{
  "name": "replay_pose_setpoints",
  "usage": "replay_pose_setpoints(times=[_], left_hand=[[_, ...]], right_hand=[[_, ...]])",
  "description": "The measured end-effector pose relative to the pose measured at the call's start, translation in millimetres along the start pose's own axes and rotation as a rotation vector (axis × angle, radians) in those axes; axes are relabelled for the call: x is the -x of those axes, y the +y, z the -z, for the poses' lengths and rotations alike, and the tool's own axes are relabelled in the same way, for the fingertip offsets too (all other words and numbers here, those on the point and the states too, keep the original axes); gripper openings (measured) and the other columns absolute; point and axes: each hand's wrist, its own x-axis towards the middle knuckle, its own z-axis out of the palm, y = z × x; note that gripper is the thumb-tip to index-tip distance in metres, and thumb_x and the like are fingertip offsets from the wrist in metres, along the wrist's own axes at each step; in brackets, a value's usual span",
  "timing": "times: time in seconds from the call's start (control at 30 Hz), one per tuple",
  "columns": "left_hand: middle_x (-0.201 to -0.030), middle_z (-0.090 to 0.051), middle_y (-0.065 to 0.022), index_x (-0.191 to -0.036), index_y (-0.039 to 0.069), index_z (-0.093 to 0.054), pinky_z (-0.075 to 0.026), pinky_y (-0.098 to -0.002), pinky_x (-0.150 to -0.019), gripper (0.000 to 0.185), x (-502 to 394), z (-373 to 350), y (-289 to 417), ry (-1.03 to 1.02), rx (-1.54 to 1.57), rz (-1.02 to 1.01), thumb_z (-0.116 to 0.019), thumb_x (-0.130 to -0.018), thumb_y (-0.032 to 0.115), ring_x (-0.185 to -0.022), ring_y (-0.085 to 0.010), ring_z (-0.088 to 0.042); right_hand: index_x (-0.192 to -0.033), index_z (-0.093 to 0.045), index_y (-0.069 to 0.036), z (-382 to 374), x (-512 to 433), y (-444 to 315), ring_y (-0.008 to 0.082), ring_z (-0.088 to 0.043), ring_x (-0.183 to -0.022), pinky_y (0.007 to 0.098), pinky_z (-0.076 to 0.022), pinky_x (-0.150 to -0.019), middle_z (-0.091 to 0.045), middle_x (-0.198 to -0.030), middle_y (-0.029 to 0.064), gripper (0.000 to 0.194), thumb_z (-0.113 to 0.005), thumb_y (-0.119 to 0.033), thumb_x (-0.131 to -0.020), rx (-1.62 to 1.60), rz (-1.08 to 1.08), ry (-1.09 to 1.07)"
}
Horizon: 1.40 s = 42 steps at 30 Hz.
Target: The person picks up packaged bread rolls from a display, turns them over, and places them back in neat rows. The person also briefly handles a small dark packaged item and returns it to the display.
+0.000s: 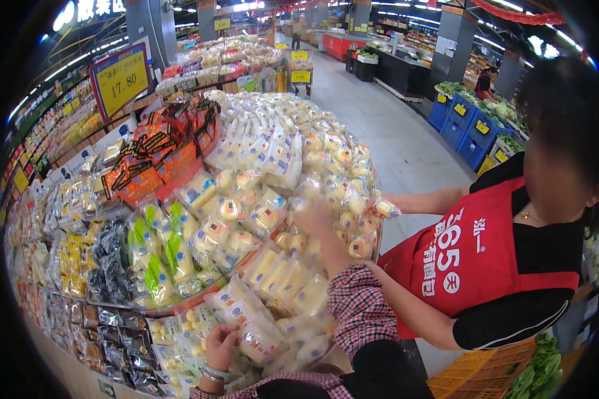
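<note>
My left hand [221, 346], with bracelets at the wrist, has curled fingers at the edge of some white-wrapped bread packs [257, 326]. Whether it grips a pack is unclear. Blurred by motion, my right hand [313, 218] reaches from a checked sleeve cover [362, 304] over a heap of round, clear-wrapped buns [298, 243]. What its fingers hold cannot be made out. Beyond it lie larger bagged buns [264, 214] and a stack of long white packs [264, 144]. Flat, pale bread packs [292, 279] lie between my hands.
A co-worker in a red apron [454, 249] stands at right, one hand holding a wrapped bun [387, 207]. Orange-red packets [154, 159] and green-marked packs [154, 254] fill bins to the left. A yellow price sign [121, 81] rises there. An orange crate [484, 371] stands lower right.
</note>
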Motion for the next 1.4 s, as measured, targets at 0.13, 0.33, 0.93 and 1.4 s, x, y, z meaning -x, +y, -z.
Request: replay_pose_setpoints(times=[0.13,0.33,0.93,1.4], left_hand=[[-0.091,-0.065,-0.0084,-0.096,0.000,-0.057,-0.050,-0.0252,-0.062,0.010,-1,1,-3,-0.023,0.046,-0.021,-0.054,-0.086,0.001,-0.067,-0.0115,-0.059],[-0.090,-0.065,-0.0080,-0.096,-0.001,-0.057,-0.049,-0.0251,-0.061,0.010,-3,-2,-3,-0.018,0.056,-0.019,-0.054,-0.086,0.001,-0.065,-0.0108,-0.057],[-0.077,-0.061,-0.0034,-0.096,0.000,-0.059,-0.047,-0.0224,-0.061,0.011,3,-5,5,-0.051,0.064,-0.024,-0.056,-0.086,0.001,-0.066,-0.0087,-0.056],[-0.081,-0.061,-0.0029,-0.096,-0.001,-0.059,-0.047,-0.0226,-0.063,0.011,4,-7,0,-0.043,0.079,-0.020,-0.057,-0.086,0.000,-0.068,-0.0084,-0.055]], right_hand=[[-0.129,-0.043,0.000,29,7,14,0.0262,-0.055,-0.105,0.0346,-0.0456,-0.088,-0.056,-0.116,0.0136,0.084,-0.082,-0.024,-0.059,-0.407,0.062,0.151],[-0.133,-0.040,-0.001,74,75,30,0.0229,-0.048,-0.116,0.0333,-0.0393,-0.097,-0.051,-0.124,0.0131,0.085,-0.080,-0.016,-0.061,-0.515,0.356,0.009],[-0.134,-0.039,-0.008,88,134,27,0.0348,-0.042,-0.121,0.0398,-0.0344,-0.101,-0.048,-0.127,0.0185,0.086,-0.079,-0.025,-0.060,0.007,0.265,-0.037],[-0.122,-0.048,-0.002,56,120,64,0.0338,-0.061,-0.095,0.0406,-0.0470,-0.083,-0.063,-0.101,0.0205,0.068,-0.075,-0.022,-0.064,0.184,0.167,-0.218]])
